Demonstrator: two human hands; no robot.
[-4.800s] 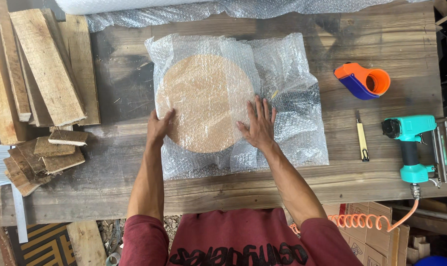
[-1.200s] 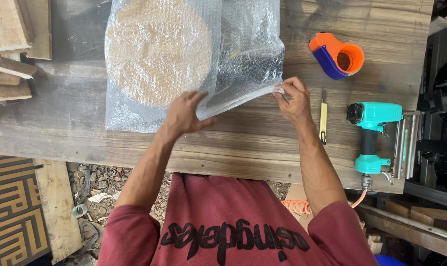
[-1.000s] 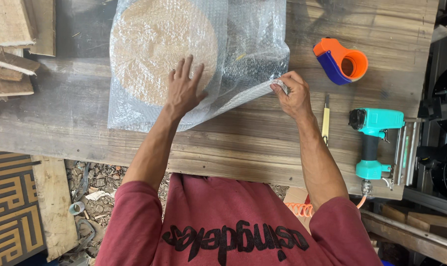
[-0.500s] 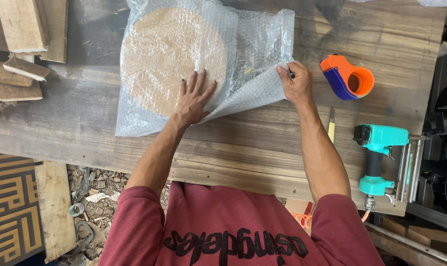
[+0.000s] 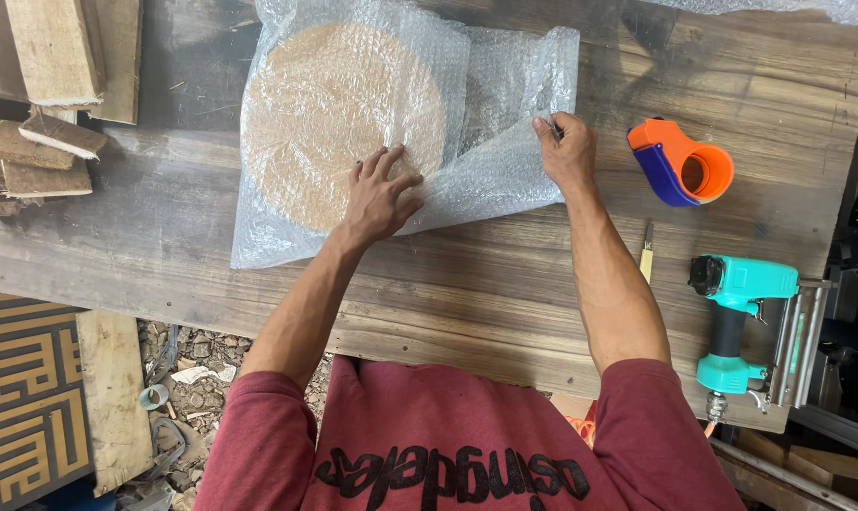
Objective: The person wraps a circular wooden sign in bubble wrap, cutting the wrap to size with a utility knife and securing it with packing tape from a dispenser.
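- The left hand lies flat, fingers spread, on the near right edge of the round wooden disc, pinning it under the bubble wrap.
- Right of it, the right hand pinches the wrap's loose flap, pulling it taut.
- The disc sits at the far middle of the wooden table, so the wrap can fold over it.
- A tape dispenser and a teal nail gun wait at the right, within reach.

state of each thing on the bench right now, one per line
round wooden disc: lying flat, covered by bubble wrap
bubble wrap: partly folded over the disc, right edge lifted
left hand: pressing flat on the wrap
right hand: pinching the wrap's edge
tape dispenser: lying on its side, untouched
nail gun: resting on the bench, unheld
wood scraps: piled loosely at left
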